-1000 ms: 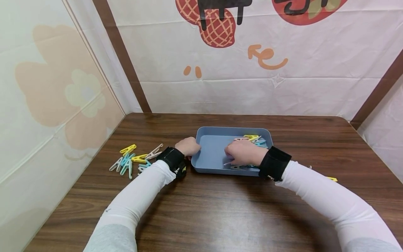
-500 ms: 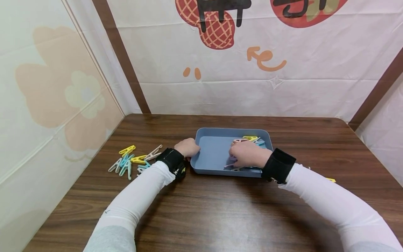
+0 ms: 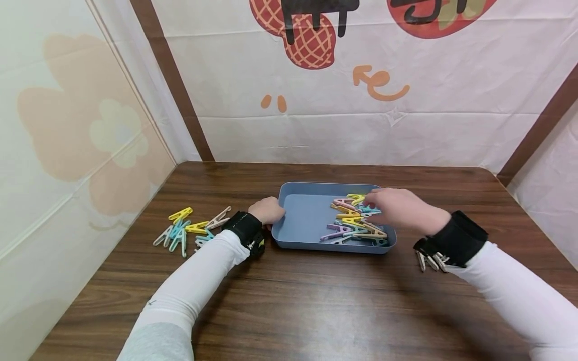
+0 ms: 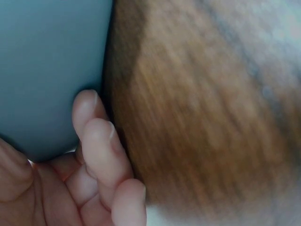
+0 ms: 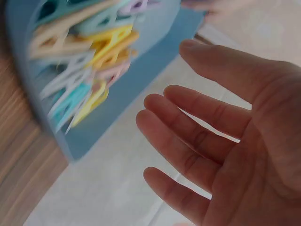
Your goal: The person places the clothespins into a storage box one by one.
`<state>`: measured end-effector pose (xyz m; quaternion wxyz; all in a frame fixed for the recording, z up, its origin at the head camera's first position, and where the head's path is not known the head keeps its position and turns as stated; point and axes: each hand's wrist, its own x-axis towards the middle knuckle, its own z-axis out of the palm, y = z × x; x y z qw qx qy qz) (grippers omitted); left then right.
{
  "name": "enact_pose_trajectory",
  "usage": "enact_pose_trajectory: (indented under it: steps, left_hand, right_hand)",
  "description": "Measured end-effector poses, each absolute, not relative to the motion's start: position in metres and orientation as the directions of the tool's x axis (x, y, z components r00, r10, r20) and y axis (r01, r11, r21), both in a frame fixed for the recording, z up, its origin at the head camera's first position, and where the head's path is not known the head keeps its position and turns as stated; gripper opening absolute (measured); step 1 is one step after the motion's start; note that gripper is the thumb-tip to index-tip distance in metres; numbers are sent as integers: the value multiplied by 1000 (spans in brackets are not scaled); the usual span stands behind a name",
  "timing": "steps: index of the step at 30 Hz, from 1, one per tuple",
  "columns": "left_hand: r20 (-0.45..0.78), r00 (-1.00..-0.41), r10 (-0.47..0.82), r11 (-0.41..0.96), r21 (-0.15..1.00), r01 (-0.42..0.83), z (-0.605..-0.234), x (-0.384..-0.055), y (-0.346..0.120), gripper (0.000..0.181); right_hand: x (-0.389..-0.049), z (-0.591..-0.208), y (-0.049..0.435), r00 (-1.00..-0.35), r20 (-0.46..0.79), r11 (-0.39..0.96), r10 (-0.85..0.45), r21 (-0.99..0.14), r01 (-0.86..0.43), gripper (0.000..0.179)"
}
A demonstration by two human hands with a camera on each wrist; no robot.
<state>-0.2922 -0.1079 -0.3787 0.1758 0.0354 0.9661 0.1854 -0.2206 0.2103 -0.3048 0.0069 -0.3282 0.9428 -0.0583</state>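
dark wood-grain table, printed white fabric backdrop on three sides. left hand curled round the left rim of the blue tray, holding it. right hand hovers over the tray's right end, fingers relaxed, spread, holding nothing (palm clear in the wrist view). tray sits mid-table, long axis left-right; clothespins piled at its right end, pointing every way. loose clothespin pile left of the tray.

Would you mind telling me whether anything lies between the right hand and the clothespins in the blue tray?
Nothing visible does. The right hand hovers open over the far right part of the blue tray, directly above the clothespins piled there. The left hand grips the tray's left rim, away from that pile.
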Motion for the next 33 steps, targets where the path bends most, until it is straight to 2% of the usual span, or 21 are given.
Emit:
enact_pose_trajectory:
  steps: [4, 8, 16, 24, 29, 33]
  left_hand:
    - [-326, -936, 133, 928, 372, 3, -378, -291, -108, 28]
    - [-335, -934, 128, 930, 368, -4, -377, -290, -108, 28]
    - [-339, -933, 125, 932, 362, -7, -375, -291, -107, 27]
    - [-347, -929, 128, 932, 363, -7, -374, -291, -106, 28]
    - [-351, -928, 124, 935, 355, -10, -372, -290, -106, 30]
    - [-349, -929, 122, 934, 356, -11, -372, -289, -106, 29]
  right_hand:
    - [-215, -301, 236, -834, 24, 822, -552, -155, -548, 24]
    - [-208, -302, 261, -881, -8, 866, -473, -187, -464, 29]
    - [-205, -318, 311, -923, -103, 912, -372, -227, -342, 42]
    - [-195, -334, 349, -887, -315, 918, -338, -319, -236, 46]
    - [-185, -343, 359, -871, -354, 914, -342, -340, -220, 41]
    - [-179, -347, 360, -873, -360, 926, -330, -302, -226, 39]
